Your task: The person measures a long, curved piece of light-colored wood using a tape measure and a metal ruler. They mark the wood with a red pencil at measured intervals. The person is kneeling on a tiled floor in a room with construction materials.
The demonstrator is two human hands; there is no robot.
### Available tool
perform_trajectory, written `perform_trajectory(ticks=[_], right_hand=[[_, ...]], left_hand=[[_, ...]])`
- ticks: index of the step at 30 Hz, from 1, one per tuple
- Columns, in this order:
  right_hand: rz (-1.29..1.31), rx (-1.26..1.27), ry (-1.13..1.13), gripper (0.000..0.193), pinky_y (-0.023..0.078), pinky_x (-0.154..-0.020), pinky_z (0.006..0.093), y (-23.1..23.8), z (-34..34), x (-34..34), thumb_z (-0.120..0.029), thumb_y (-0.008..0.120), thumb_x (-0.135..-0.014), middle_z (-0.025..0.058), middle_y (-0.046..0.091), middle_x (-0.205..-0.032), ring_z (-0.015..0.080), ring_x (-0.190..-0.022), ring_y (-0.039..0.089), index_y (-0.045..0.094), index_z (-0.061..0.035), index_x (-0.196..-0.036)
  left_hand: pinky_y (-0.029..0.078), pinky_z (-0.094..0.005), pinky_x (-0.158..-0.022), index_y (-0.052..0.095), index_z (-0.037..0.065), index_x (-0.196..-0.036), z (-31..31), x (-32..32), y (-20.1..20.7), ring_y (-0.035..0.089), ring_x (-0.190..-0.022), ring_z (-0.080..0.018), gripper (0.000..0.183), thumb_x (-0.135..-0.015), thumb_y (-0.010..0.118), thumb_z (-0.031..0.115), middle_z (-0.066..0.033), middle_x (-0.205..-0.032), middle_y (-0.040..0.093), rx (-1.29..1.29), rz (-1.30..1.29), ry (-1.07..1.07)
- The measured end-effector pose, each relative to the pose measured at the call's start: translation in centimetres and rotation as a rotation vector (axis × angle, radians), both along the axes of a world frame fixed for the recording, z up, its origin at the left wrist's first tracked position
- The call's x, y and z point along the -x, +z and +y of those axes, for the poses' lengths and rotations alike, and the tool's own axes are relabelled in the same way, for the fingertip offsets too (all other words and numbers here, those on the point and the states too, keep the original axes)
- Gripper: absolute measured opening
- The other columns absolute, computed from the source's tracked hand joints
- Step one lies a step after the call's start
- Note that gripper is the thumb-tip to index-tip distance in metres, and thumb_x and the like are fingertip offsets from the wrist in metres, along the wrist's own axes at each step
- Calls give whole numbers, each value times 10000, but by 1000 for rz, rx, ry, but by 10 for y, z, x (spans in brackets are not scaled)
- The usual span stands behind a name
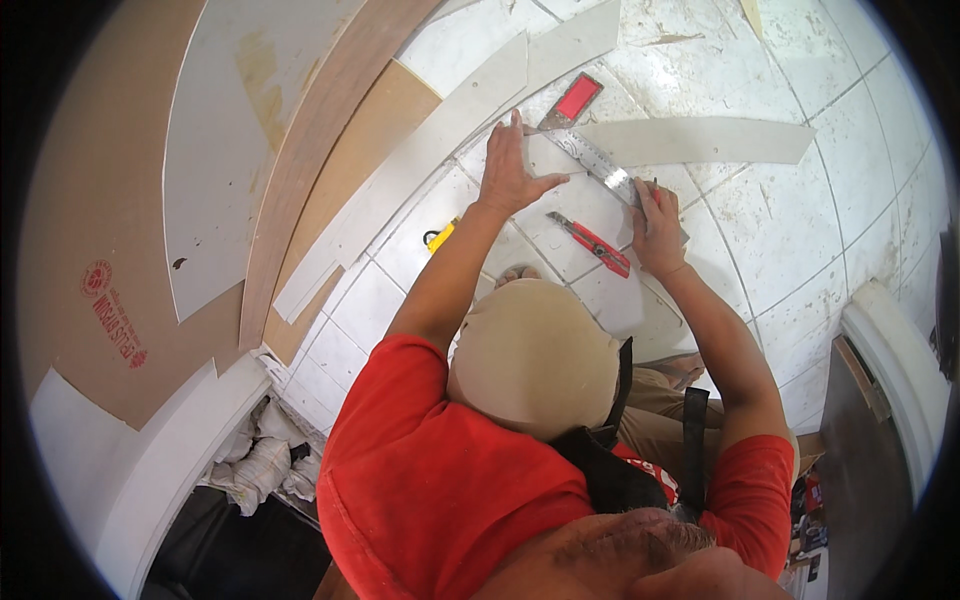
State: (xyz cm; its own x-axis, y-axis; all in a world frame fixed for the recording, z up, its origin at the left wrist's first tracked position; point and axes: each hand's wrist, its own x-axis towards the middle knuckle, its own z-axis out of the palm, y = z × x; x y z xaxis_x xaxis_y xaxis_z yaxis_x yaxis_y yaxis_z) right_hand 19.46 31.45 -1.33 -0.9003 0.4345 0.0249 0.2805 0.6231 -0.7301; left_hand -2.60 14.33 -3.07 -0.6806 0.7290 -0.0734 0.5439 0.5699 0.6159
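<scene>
The person's bare left hand (510,175), at 12 o'clock from the centre of the view, is spread wide, with the thumb stuck out to the side and nothing in its grasp. It lies just beside the near end of a long, pale grey, flat board strip (715,140) that stretches toward 2 o'clock; whether the palm presses on it cannot be told. A steel-bladed try square with a red-inlaid handle (578,97) sits at 1 o'clock, its shiny ruled blade lying aslant across that strip. The bare right hand (657,228), at 2 o'clock, has its fingers curled and partly closed on the lower end of the blade; a slim dark tip shows among them, too small to identify.

From left to right, a broad brown sheet with a papery face and red printing (65,240) fills 9 o'clock. A smooth, pale grey panel with tan smears (215,190) lies over it at 10 o'clock, followed by a reddish-brown wood-grained plank (318,125), a flat tan board (365,135) and overlapping chalky off-white strips (425,165) toward 11 o'clock. A small yellow tool with a black loop (442,237) is partly hidden by the left forearm. A red-bodied retractable box cutter (597,248) rests between the forearms on glossy, dirt-streaked white floor tiles (790,215).
</scene>
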Motion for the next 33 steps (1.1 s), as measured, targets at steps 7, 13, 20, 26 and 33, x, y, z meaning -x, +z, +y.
perform_trajectory(ticks=[7, 13, 20, 26, 33], right_hand=[[-3, -34, 31, 568, 430, -971, 456, -14, -4, -10, 69, 610, -794, 207, 538, -1217, 399, -1126, 498, 504, 4, -1348], [-21, -103, 49, 552, 412, -986, 452, -10, -6, -13, 21, 633, -813, 193, 540, -1235, 380, -1130, 507, 508, -6, -1350], [-7, -38, 36, 561, 418, -990, 447, -7, -11, -10, 20, 636, -813, 207, 533, -1241, 388, -1130, 504, 491, 4, -1355], [11, 3, 66, 573, 428, -977, 454, -7, -7, -6, 39, 633, -804, 217, 528, -1241, 401, -1132, 502, 488, 7, -1358], [-22, -123, 76, 565, 404, -981, 460, -5, 7, -6, -45, 661, -829, 203, 532, -1243, 381, -1151, 501, 488, -5, -1365]], left_hand=[[239, -485, -1174, 217, -65, -1489, 15, 6, 14, 301, -1397, -409, 1182, -655, 849, 485, -259, -1467, 372, 10, 155, -297], [239, -496, -1177, 328, -65, -1441, 16, 3, 6, 355, -1375, -408, 1061, -667, 841, 450, -259, -1436, 421, -66, 145, -300], [299, -531, -1138, 430, -61, -1371, 17, 2, -4, 423, -1320, -414, 976, -629, 868, 398, -249, -1379, 477, -223, 198, -284], [309, -551, -1124, 444, -18, -1368, 17, 1, -5, 458, -1274, -434, 975, -607, 899, 385, -250, -1335, 483, -254, 208, -236], [315, -557, -1110, 519, 40, -1294, 15, 1, -7, 478, -1224, -423, 866, -601, 899, 393, -239, -1281, 488, -262, 221, -231]])
